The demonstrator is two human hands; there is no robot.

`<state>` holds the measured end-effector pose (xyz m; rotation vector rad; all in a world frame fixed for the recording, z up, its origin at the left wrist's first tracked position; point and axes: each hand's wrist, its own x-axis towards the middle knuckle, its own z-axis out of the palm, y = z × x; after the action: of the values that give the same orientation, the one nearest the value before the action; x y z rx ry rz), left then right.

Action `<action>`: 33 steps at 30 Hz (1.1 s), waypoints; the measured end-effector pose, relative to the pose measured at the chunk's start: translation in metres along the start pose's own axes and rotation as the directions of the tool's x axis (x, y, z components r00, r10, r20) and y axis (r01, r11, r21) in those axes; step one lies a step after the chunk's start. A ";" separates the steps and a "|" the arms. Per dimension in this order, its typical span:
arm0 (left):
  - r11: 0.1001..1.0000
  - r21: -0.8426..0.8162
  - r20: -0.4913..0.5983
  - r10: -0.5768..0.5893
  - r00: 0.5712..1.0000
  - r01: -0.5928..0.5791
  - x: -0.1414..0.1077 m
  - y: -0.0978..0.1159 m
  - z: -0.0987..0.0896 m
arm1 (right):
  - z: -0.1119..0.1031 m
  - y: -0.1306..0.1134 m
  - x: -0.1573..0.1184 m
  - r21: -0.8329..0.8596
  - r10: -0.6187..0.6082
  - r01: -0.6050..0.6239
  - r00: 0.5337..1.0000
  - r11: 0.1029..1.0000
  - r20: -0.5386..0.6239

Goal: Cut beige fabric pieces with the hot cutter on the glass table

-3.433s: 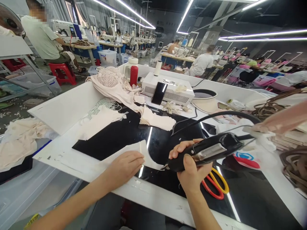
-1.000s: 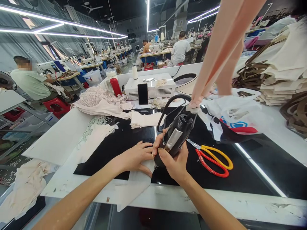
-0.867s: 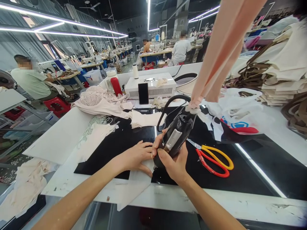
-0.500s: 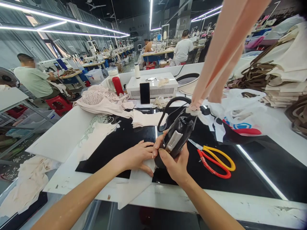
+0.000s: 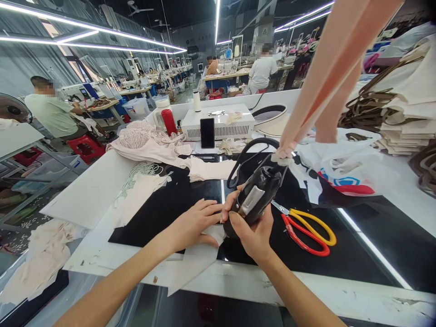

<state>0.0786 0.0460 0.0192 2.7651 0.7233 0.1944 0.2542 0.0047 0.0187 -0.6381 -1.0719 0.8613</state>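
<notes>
My right hand (image 5: 254, 231) is wrapped round a black corded power tool (image 5: 258, 193) with a silver plate on its side. The tool is tilted, and its working end is hidden low behind my fingers. A stretched pink fabric strap (image 5: 316, 81) is tied to its top end. My left hand (image 5: 197, 222) lies flat with fingers apart on a pale cloth piece (image 5: 195, 263), its fingertips close to the tool. The cloth hangs over the table's front edge. Scissors (image 5: 308, 229) with red and yellow handles lie right of my right hand.
A black sheet (image 5: 146, 222) covers part of the white table. Pale cloth pieces (image 5: 211, 168), a phone (image 5: 207, 133), a white box (image 5: 218, 121) and a plastic bag (image 5: 340, 159) stand or lie behind. A fabric stack (image 5: 405, 122) rises at right. Other people work at distant tables.
The whole view has shifted slightly, with the scene sitting a little further right. Both hands, the tool and the cloth keep nearly the same places on the table.
</notes>
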 end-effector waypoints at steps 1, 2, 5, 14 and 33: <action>0.998 0.016 -0.065 -0.061 0.996 0.062 -0.007 0.007 0.002 | 0.001 -0.002 0.000 0.017 -0.006 0.006 1.000 1.000 0.007; 0.987 0.039 -0.121 -0.149 0.981 0.155 -0.015 0.013 0.006 | 0.002 -0.004 -0.001 0.032 -0.011 0.011 1.000 0.999 0.011; 0.931 0.125 -0.158 -0.322 0.934 0.342 -0.037 0.030 0.021 | 0.003 -0.009 -0.003 0.067 -0.021 0.020 0.999 0.998 0.024; 0.963 0.173 -0.165 -0.177 0.970 0.206 -0.052 0.005 0.035 | 0.000 -0.019 0.004 0.130 -0.028 0.027 1.000 0.991 0.001; 0.996 0.095 -0.223 0.025 0.974 -0.003 -0.015 -0.025 0.030 | -0.002 -0.030 0.001 -0.200 0.052 -0.061 0.997 0.978 -0.048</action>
<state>0.0605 0.0526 -0.0176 2.8678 0.7860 0.4952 0.2646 -0.0102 0.0429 -0.8566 -1.1157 0.7901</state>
